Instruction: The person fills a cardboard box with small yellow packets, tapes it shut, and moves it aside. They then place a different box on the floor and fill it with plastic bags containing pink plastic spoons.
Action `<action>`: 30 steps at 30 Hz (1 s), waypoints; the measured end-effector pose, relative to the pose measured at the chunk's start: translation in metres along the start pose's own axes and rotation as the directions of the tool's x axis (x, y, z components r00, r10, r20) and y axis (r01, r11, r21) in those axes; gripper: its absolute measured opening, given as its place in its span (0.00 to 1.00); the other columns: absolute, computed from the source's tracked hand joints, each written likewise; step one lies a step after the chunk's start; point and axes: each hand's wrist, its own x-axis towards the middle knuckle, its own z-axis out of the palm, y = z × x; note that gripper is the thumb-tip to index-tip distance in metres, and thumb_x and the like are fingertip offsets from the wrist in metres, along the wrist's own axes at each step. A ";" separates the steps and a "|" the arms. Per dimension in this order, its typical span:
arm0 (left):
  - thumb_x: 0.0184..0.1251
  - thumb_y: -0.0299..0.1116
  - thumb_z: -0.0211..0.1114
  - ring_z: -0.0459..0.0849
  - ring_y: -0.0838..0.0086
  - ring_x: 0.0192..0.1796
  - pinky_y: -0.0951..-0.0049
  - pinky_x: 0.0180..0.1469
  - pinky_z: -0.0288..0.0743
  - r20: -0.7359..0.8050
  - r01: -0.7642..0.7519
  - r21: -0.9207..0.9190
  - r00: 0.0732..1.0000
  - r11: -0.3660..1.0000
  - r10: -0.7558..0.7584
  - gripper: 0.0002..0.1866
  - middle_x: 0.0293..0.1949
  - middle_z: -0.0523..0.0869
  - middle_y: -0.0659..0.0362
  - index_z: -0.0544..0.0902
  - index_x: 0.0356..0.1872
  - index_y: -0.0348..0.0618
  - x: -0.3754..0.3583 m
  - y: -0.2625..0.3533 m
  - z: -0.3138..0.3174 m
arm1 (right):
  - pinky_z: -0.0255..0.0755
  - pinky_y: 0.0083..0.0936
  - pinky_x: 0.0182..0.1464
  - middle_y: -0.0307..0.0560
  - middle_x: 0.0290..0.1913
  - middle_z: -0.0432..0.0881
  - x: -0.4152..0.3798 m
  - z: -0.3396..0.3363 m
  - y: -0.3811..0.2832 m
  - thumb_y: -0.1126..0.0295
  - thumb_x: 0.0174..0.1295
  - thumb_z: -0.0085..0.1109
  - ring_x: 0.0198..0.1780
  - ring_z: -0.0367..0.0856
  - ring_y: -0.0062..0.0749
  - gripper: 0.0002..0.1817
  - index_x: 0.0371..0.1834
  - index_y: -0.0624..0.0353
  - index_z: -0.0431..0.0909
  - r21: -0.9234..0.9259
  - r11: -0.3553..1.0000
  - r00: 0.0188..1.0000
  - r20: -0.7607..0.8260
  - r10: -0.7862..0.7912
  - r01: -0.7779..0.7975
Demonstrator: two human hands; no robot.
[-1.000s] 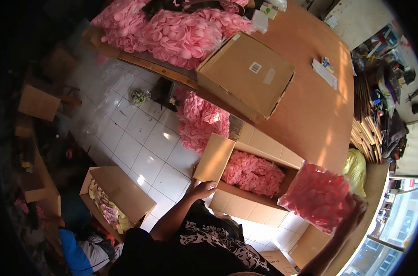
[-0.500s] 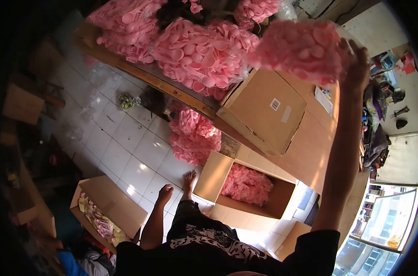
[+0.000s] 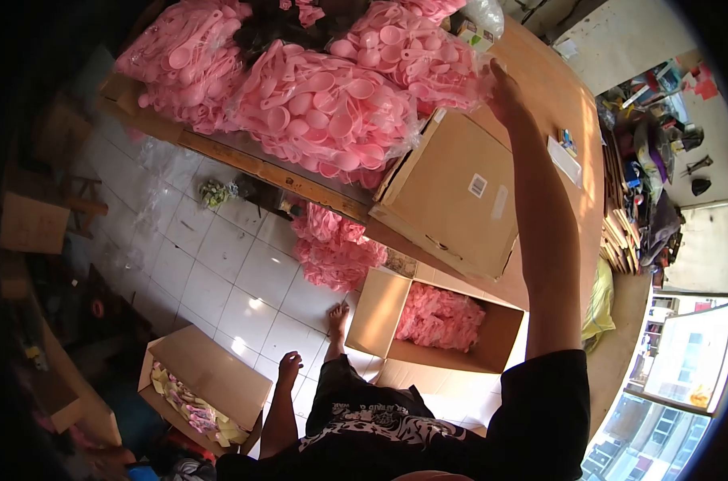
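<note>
My right hand (image 3: 503, 93) reaches far out over the table and grips the right edge of a clear plastic bag of pink plastic spoons (image 3: 416, 62). That bag rests against another large bag of pink spoons (image 3: 320, 108) and lies just behind a closed cardboard box (image 3: 452, 188). A third bag of pink spoons (image 3: 184, 60) sits at the left end of the table. My left hand (image 3: 289, 367) hangs low beside my body above the tiled floor, its fingers curled with nothing visible in them.
An open carton (image 3: 504, 337) with pink pieces inside stands below the table edge. More pink bags (image 3: 332, 244) are under the table. Another open carton (image 3: 212, 365) with yellow and pink pieces is at lower left. Clutter (image 3: 653, 176) lines the right wall.
My right hand has moved left with the bag of pink spoons, which now lies among the other bags. My left hand remains low, and the camera view has shifted slightly.
</note>
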 end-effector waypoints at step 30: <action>0.68 0.36 0.59 0.83 0.71 0.42 0.72 0.47 0.76 0.121 -0.201 0.478 0.979 0.855 0.162 0.19 0.40 0.84 0.53 0.74 0.56 0.40 -0.197 -0.169 0.158 | 0.76 0.23 0.37 0.44 0.28 0.83 -0.638 -0.420 0.484 0.63 0.60 0.56 0.30 0.82 0.24 0.13 0.37 0.62 0.82 -0.465 0.641 0.772 -0.173 0.612 -0.611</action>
